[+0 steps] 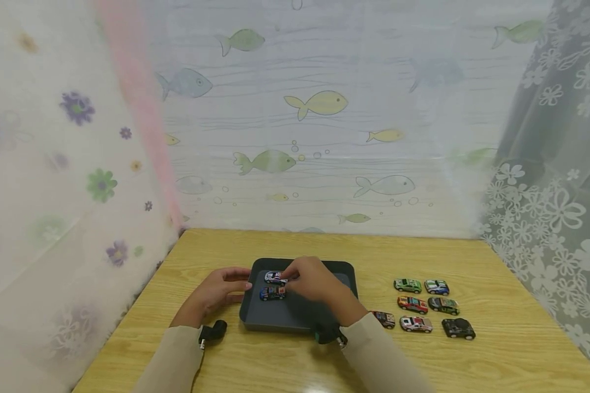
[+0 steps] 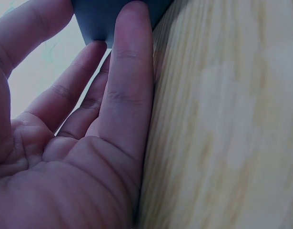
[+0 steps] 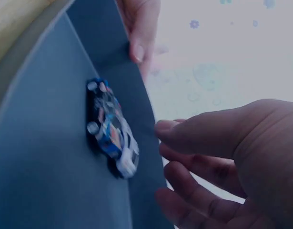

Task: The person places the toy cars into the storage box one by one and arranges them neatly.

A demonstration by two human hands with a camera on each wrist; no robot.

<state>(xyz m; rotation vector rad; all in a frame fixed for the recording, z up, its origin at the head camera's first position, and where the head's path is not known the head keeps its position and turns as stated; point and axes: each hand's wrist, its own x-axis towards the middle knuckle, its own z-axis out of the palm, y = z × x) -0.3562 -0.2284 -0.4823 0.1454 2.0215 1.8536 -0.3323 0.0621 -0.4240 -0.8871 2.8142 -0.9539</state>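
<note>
A dark grey rectangular tray [image 1: 263, 315] rests on the table. Two toy cars stand inside near its left wall: a white one with dark markings [image 1: 273, 278] and a blue one [image 1: 272, 293]. At the left side of the tray is my left hand [image 1: 219, 286], its nearly straight fingers touching the outer wall and the thumb at the rim. My right hand [image 1: 311, 279] reaches over the tray, fingertips close to the white car in the head view. In the right wrist view, the thumb [image 3: 203, 131] and loosely bent fingers stand apart from both cars, holding nothing.
Right of the tray are several more toy cars in loose rows, among them a green one [image 1: 407, 285], a red and yellow one [image 1: 412, 304], a white one [image 1: 416, 324] and a black one [image 1: 458, 328]. Patterned curtains [image 1: 324, 164] hang behind and beside the wooden table [image 1: 275, 363].
</note>
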